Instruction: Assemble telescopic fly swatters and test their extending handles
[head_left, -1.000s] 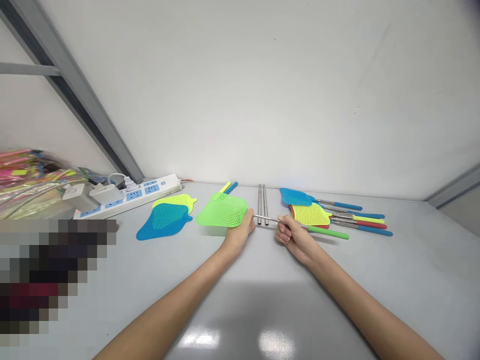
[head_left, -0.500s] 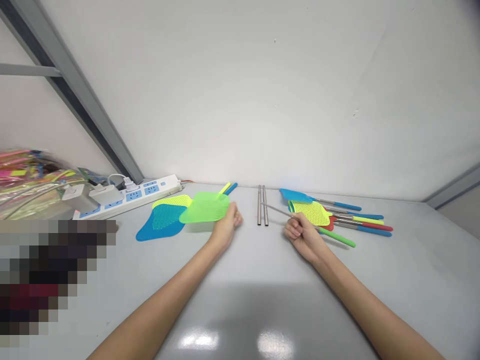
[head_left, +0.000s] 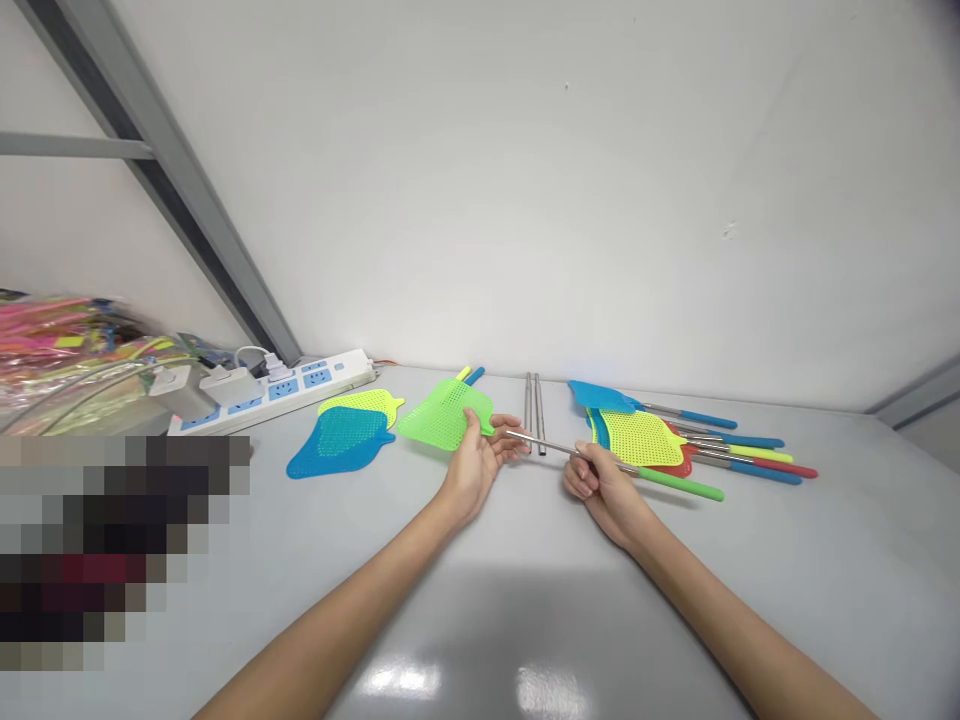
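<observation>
My left hand (head_left: 480, 460) grips a green fly swatter head (head_left: 442, 415) near its narrow neck, thumb on top. My right hand (head_left: 604, 485) is closed around a metal rod (head_left: 551, 443) with a green handle (head_left: 682, 485). The rod's thin tip points left and lies close to the neck of the green head; whether they touch I cannot tell. On the left of the table lie a blue swatter head (head_left: 341, 445) and a yellow swatter head (head_left: 364, 403), partly overlapping. Behind my hands lie two bare metal rods (head_left: 534, 410).
To the right lie several swatters with metal rods, among them a yellow one (head_left: 649, 440) and a blue one (head_left: 600, 395). Yellow and blue handles (head_left: 474, 376) lie near the wall. A white power strip (head_left: 307, 385) with plugs and plastic-wrapped items (head_left: 67, 345) are at the left.
The green head has turned and moved right with my left hand, its neck now facing the rod. My right hand still holds the rod, whose tip now sits close to that neck.
</observation>
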